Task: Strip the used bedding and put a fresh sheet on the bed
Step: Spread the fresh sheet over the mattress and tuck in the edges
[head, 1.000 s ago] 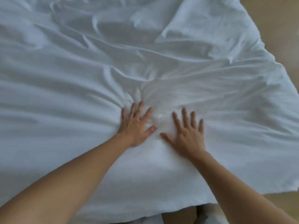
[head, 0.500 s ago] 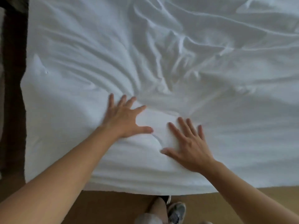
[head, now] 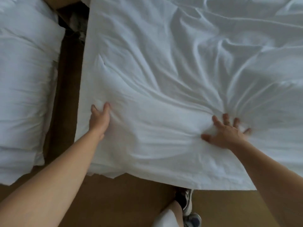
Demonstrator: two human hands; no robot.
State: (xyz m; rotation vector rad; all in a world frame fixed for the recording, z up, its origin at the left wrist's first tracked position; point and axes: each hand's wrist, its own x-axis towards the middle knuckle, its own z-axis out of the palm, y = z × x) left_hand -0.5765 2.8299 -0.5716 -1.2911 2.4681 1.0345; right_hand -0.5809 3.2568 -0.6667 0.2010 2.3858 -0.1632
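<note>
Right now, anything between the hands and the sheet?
Nothing visible. The left hand is pinching a fold of the white sheet near its left edge, and the right hand presses on it with spread fingers. Both touch the fabric directly.

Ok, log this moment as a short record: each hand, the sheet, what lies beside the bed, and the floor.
left hand: fingers curled into a pinch of the sheet near its left edge
right hand: fingers spread, pressing on the sheet, with creases fanning out from it
sheet: white, wrinkled, near edge hanging loose over the bed side
beside bed: white bedding pile to the left, across a dark gap
floor: tan, with the person's sneaker by the bed
</note>
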